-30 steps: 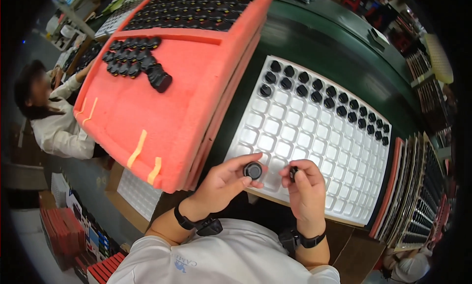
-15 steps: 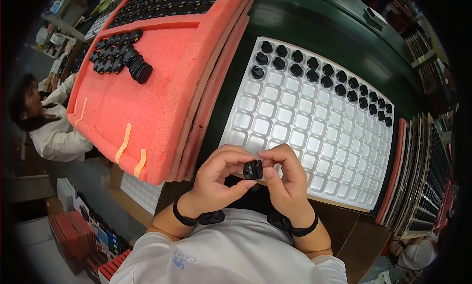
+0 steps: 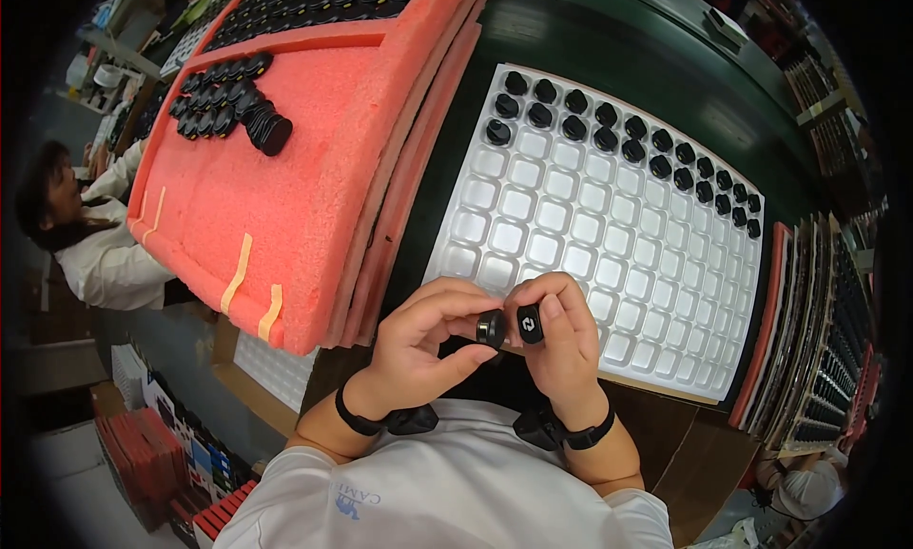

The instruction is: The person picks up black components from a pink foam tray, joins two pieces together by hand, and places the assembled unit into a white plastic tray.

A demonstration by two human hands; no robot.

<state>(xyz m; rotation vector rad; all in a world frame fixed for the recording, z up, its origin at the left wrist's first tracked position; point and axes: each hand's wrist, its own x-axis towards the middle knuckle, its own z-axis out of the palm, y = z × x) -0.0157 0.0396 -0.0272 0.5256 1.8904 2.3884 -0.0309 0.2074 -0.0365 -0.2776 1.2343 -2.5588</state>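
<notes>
My left hand [image 3: 411, 347] pinches a short round black piece [image 3: 490, 328] with a shiny band between thumb and fingertips. Close beside it, my right hand [image 3: 565, 351] grips an oblong black piece [image 3: 529, 325] that shows a white mark on its face. A small gap separates the two pieces. Both hands are held at the near edge of a white moulded tray [image 3: 495, 271] with rows of square pockets. Small black parts [image 3: 606, 114] fill its two far rows, and one more sits in the third row at the left.
Left of the tray stands a stack of red foam trays [image 3: 295, 216]; the top one bears a cluster of round black pieces [image 3: 221, 100]. Upright trays [image 3: 794, 330] are packed at the right. A co-worker in white [image 3: 105, 254] is at the far left. The bench [image 3: 609, 36] is dark green.
The two black pieces, pressed together before, are now apart. My right hand has shifted slightly right and turned its piece so the marked face shows. My left hand has barely moved.
</notes>
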